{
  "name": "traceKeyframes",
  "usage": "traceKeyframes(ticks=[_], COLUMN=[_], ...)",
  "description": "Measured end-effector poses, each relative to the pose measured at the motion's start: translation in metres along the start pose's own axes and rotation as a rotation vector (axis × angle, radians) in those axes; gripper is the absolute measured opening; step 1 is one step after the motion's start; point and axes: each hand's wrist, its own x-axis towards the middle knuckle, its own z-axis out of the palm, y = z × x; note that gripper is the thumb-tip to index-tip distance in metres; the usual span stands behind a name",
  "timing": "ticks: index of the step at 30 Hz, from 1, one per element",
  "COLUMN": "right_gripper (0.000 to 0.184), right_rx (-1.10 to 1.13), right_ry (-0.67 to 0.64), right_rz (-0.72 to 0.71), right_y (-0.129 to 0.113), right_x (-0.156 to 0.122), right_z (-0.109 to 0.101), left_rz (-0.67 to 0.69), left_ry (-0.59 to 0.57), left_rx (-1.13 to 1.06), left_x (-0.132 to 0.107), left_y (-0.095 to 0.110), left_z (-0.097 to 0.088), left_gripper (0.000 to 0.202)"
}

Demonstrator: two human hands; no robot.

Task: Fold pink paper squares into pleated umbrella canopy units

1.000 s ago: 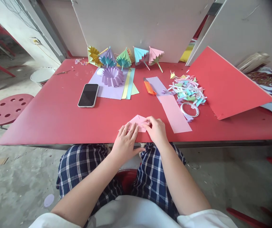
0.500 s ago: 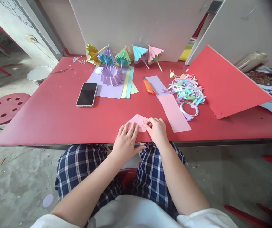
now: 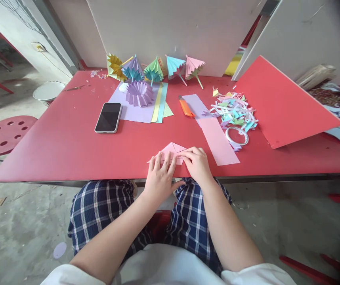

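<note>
A folded sheet of pink paper (image 3: pixel 172 148) lies near the table's front edge, with creases and a pointed top showing. My left hand (image 3: pixel 160 174) rests on its left and lower part, fingers spread and flat. At its right side, my right hand (image 3: pixel 198 163) has thumb and fingers drawn together on the paper's edge. Part of the paper is hidden under both hands. To the right lies a flat pink strip of paper (image 3: pixel 219 142), its top end overlapping a lilac sheet (image 3: pixel 194 103).
Behind are a phone (image 3: pixel 108 118), a pleated lilac paper ring (image 3: pixel 139 94), an orange cutter (image 3: pixel 186 107) and several paper umbrellas (image 3: pixel 175 66). At right lie paper scraps (image 3: pixel 235 109), a tape roll (image 3: pixel 228 140) and a tilted red board (image 3: pixel 285 105).
My left hand has shifted slightly right over the folded paper, its fingers a little more spread. The fingers of my right hand have moved slightly left along the paper.
</note>
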Motion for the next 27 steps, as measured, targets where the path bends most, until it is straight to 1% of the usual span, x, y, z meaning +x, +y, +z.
traceKeyframes(ticks=[2, 6, 9, 11, 13, 16, 18, 21, 27], right_gripper=[0.023, 0.023, 0.024, 0.027, 0.031, 0.036, 0.036, 0.037, 0.035], right_rx=[-0.023, -0.069, -0.087, -0.089, -0.083, -0.093, -0.123, -0.188, -0.273], right_ry=[0.009, 0.028, 0.066, 0.104, 0.118, 0.056, 0.032, 0.017, 0.007], right_rz=[-0.022, -0.001, -0.001, -0.023, -0.078, -0.179, -0.2, -0.181, -0.145], right_y=[0.0, 0.004, 0.007, 0.005, -0.001, -0.01, -0.015, -0.017, -0.02], right_x=[-0.002, -0.003, -0.005, -0.007, -0.01, -0.017, -0.022, -0.027, -0.029], right_z=[0.001, 0.001, -0.001, -0.002, -0.001, 0.0, 0.001, 0.0, -0.001], left_rz=[-0.003, -0.008, -0.015, -0.016, -0.014, -0.01, -0.006, 0.005, 0.027], left_ry=[0.005, 0.014, 0.014, 0.011, 0.008, 0.004, 0.008, 0.009, -0.033], left_rx=[-0.008, -0.017, -0.015, -0.016, -0.017, -0.016, -0.015, -0.013, 0.032], left_x=[0.0, -0.001, -0.001, -0.001, -0.001, -0.001, -0.001, -0.002, -0.008], left_y=[0.0, 0.0, 0.0, 0.0, 0.0, 0.0, -0.001, -0.004, -0.016], left_z=[0.0, 0.002, 0.003, 0.003, 0.003, 0.003, 0.003, 0.002, -0.003], left_gripper=[0.076, 0.072, 0.07, 0.069, 0.067, 0.065, 0.065, 0.064, 0.065])
